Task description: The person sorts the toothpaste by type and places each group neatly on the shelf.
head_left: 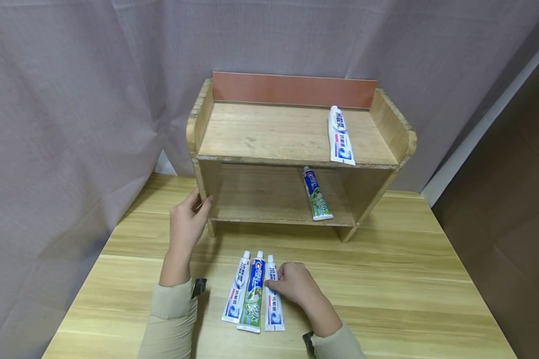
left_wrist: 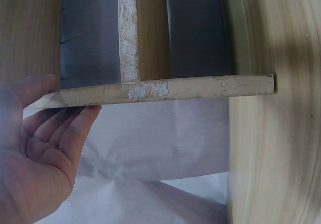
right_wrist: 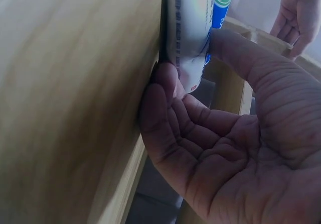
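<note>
My left hand [head_left: 187, 219] pinches the left side panel of a small wooden shelf [head_left: 278, 222]; in the left wrist view, the thumb and fingers lie on opposite faces of the panel [left_wrist: 200, 87]. At the front, my right hand [head_left: 296, 283] holds a white toothpaste tube [head_left: 274, 314] between thumb and fingers, and the tube lies along the table. The right wrist view shows fingertips curled under the tube's edge [right_wrist: 188, 43]. Left of it lie a blue and green toothpaste tube [head_left: 252, 301] and another white toothpaste tube [head_left: 235, 296], all caps pointing toward the shelf.
On the shelf's upper board a white toothpaste tube [head_left: 340, 137] lies at the right. The lower board bears a blue and green tube [head_left: 317, 197]. Grey cloth [head_left: 72, 99] hangs behind the wooden table [head_left: 395, 299], and a dark brown panel [head_left: 507, 189] stands at the right.
</note>
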Available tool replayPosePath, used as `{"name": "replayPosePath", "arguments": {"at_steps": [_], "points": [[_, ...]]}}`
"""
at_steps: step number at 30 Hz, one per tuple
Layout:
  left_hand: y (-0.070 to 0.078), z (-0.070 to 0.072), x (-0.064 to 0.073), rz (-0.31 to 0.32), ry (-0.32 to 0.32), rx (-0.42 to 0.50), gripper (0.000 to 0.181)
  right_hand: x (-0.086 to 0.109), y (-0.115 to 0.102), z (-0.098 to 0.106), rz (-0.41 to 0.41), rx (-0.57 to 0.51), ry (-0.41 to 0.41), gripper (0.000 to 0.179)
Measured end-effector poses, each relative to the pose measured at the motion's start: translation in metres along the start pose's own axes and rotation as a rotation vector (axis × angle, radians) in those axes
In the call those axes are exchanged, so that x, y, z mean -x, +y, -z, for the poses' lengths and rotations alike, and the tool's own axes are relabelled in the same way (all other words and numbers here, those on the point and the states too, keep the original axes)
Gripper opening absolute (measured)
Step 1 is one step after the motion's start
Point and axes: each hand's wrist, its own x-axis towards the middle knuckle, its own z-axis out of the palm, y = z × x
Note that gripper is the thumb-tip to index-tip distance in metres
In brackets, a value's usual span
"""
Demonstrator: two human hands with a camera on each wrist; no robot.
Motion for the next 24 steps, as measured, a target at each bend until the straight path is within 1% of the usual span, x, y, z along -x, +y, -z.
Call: {"name": "replayPosePath", "arguments": {"at_steps": [10,16,24], "points": [[-0.0001,0.0003,0.0001,-0.001,-0.002,-0.003,0.030,-0.0008,-0.0014,0.0007,-0.030,0.009,-0.012,0.040],[-0.0002,0.0002,0.0006,-0.006,-0.002,0.006,0.031,0.0003,-0.0015,0.0007,-0.027,0.016,-0.012,0.035],[-0.0001,-0.0001,0.0000,-0.014,-0.003,0.009,0.032,0.0016,-0.0022,0.0019,-0.032,0.005,-0.018,0.033]]}}
